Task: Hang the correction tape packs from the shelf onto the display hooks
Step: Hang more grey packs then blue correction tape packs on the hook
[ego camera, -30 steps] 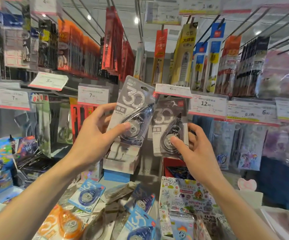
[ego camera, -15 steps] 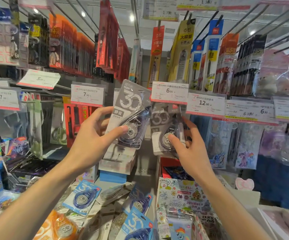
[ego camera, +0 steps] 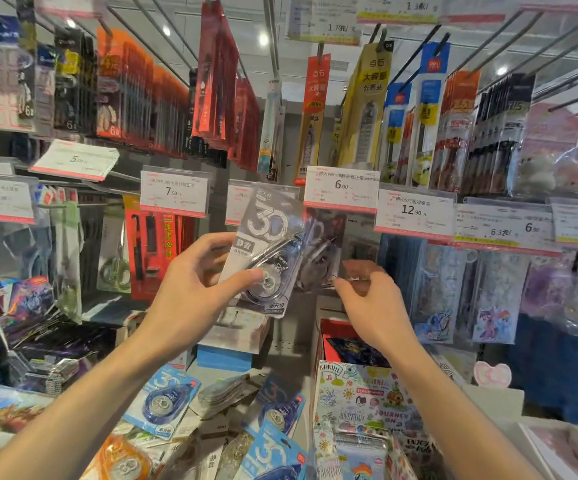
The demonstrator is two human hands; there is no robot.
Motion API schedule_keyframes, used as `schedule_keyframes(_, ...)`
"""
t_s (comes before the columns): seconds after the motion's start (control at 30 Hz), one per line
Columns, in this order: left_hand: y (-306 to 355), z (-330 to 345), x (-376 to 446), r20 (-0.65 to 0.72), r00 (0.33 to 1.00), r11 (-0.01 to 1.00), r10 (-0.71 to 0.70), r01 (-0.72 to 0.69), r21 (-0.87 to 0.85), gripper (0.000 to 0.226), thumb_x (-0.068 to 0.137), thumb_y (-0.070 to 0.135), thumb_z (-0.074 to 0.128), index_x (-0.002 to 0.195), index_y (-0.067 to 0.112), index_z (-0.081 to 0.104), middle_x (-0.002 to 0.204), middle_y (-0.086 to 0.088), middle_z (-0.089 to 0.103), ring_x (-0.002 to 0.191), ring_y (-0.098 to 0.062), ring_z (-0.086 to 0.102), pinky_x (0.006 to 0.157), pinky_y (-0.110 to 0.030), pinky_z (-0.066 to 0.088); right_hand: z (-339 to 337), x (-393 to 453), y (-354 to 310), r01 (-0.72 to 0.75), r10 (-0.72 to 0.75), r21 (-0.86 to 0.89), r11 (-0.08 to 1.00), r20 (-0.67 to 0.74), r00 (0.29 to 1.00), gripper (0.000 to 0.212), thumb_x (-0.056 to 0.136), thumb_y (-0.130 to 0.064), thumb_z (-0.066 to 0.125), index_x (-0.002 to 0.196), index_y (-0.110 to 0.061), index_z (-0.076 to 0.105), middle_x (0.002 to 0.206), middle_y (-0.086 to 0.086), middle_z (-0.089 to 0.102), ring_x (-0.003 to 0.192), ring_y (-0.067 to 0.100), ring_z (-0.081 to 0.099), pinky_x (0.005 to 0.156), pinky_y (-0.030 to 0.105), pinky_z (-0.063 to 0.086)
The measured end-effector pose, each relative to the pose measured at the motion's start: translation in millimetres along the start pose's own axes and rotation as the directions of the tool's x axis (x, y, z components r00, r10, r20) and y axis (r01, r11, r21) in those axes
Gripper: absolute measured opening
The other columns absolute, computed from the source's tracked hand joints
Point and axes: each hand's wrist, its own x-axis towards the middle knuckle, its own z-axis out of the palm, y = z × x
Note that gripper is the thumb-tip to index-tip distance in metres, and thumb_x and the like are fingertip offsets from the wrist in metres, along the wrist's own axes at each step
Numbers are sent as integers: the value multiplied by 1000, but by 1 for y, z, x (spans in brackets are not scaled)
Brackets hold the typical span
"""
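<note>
Grey card and clear plastic fill my left hand point(ego camera: 190, 292): one grey correction tape pack point(ego camera: 267, 251), printed with a large 30, tilted with its top leaning right, my thumb pressed on the blister over the reel and my other fingers curled behind the card. Its top edge sits just below the price tags, beside the 6.00 tag point(ego camera: 341, 188).

My right hand point(ego camera: 370, 299) is just right of that pack and holds nothing; its fingers point(ego camera: 360, 268) are loosely bent and apart, blurred, reaching toward the hanging grey packs point(ego camera: 322, 251) on the display hook under the 6.00 tag. How many hang there I cannot tell, they are too smeared.

Lower, on the shelf point(ego camera: 280, 348), loose packs lie in a heap. I count three blue packs: one at the left point(ego camera: 163, 400), one in the middle point(ego camera: 280, 407), one at the bottom edge point(ego camera: 273, 459). One orange pack point(ego camera: 121, 462) lies at the lower left, and several grey ones point(ego camera: 221, 393) are mixed between, overlapping. A box printed with cartoon doodles point(ego camera: 363, 403) stands at the right of the heap.
</note>
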Motion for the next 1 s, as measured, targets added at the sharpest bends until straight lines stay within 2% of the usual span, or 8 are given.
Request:
schedule_keyframes(0.13, -7, 11, -5, 34, 998, 998, -52, 53, -39, 42, 77, 29, 83, 117, 33, 68, 111, 21, 77, 103, 3, 71, 76, -13, 56, -7, -26, -1, 98, -109, 119, 988, 92, 990, 24, 99, -39, 62, 121, -33, 71, 115, -22, 70, 102, -12, 64, 86, 9, 49)
schedule_keyframes(0.23, -8, 25, -10, 37, 997, 997, -62, 63, -39, 37, 83, 19, 83, 116, 33, 70, 107, 23, 78, 101, 5, 71, 74, -10, 55, -7, -44, -2, 81, -124, 225, 971, 183, 975, 19, 97, -45, 63, 114, -41, 72, 106, -30, 73, 101, -19, 62, 79, -2, 45)
schedule_keyframes(0.37, -12, 45, -20, 66, 993, 990, -95, 102, -102, 37, 90, 18, 77, 122, 35, 72, 108, 17, 79, 99, -4, 76, 79, -24, 62, -4, -55, 0, 7, -92, 373, 928, 211, 973, 28, 90, -50, 70, 113, -34, 69, 103, -22, 76, 98, -8, 70, 81, 10, 53)
schedule_keyframes(0.5, -16, 54, -29, 119, 988, 989, -96, 108, -103, 39, 95, 22, 72, 130, 39, 68, 113, 19, 78, 103, 0, 73, 83, -15, 56, -6, -59, 5, -117, -28, 537, 835, 254, 967, 35, 90, -31, 77, 122, -23, 64, 109, -3, 79, 100, 11, 75, 89, 30, 59)
schedule_keyframes(0.6, -19, 58, -29, 141, 980, 989, -137, 144, -36, 40, 95, 28, 71, 134, 34, 65, 111, 17, 78, 104, -4, 73, 84, -16, 56, -13, -59, 12, -103, -53, 569, 816, 250, 967, 32, 91, -25, 75, 121, -23, 63, 105, -1, 80, 97, 15, 77, 83, 29, 60)
schedule_keyframes(0.77, -1, 54, 0, -2, 996, 996, -93, 93, 8, 15, 96, 29, 69, 109, 35, 71, 93, 9, 79, 80, -6, 73, 71, -27, 60, -30, -55, 26, -29, -93, 577, 816, 179, 979, 28, 93, -17, 73, 117, -25, 63, 97, -3, 78, 88, 13, 75, 76, 17, 56)
schedule_keyframes(0.87, 20, 52, 26, -61, 998, 1000, -15, 14, -18, 8, 98, 28, 66, 105, 29, 70, 86, 10, 77, 66, 3, 68, 58, -12, 51, -34, -52, 31, 7, -110, 549, 836, 155, 982, 28, 94, -16, 73, 118, -26, 63, 101, 1, 77, 94, 23, 73, 82, 24, 58)
schedule_keyframes(1.0, 43, 55, 57, -39, 999, 1000, -12, 13, 7, 10, 100, 33, 64, 95, 27, 71, 71, 9, 75, 55, -4, 65, 50, -18, 48, -33, -50, 32, 53, -144, 520, 852, 137, 980, 28, 93, -21, 74, 117, -31, 62, 102, 1, 76, 98, 27, 72, 87, 30, 58)
